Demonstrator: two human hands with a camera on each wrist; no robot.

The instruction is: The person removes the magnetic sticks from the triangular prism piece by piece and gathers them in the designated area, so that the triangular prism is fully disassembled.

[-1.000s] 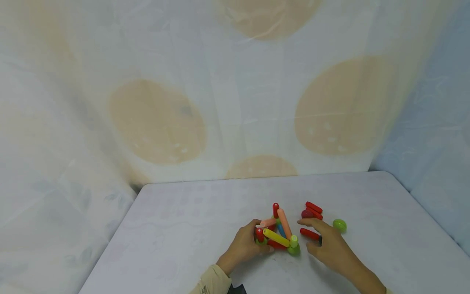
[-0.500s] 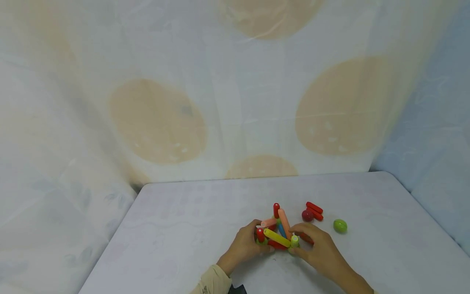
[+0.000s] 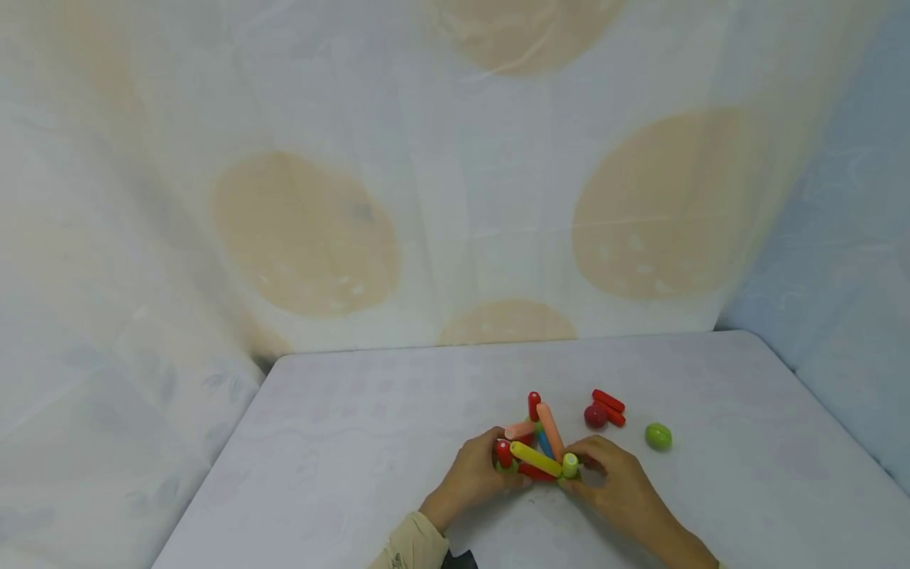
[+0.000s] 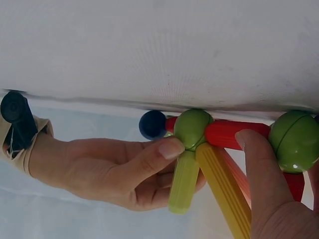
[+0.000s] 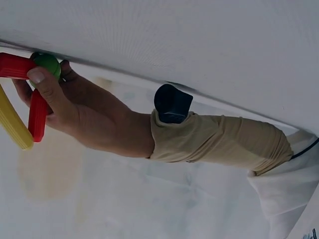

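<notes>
Both the left hand [image 3: 475, 476] and right hand [image 3: 613, 487] pinch the half-built rod-and-ball frame [image 3: 538, 446] on the counter [image 3: 355, 442], with 2 red rods [image 3: 608, 406], a maroon ball [image 3: 595, 416] and a green ball [image 3: 658, 436] lying unused.

1. Left hand [image 3: 475, 474] lies low near the desk's front edge, fingers [image 4: 169, 148] curled in a pinch.
2. Right hand [image 3: 613, 490] faces it close by, fingers [image 4: 249, 144] curled inward, forearm angled toward the front right corner.

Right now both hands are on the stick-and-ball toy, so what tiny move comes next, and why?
Probably keep the left hand steadying the toy while the right hand presses its green corner ball snug; loose red sticks and a green ball wait beside it.
</notes>
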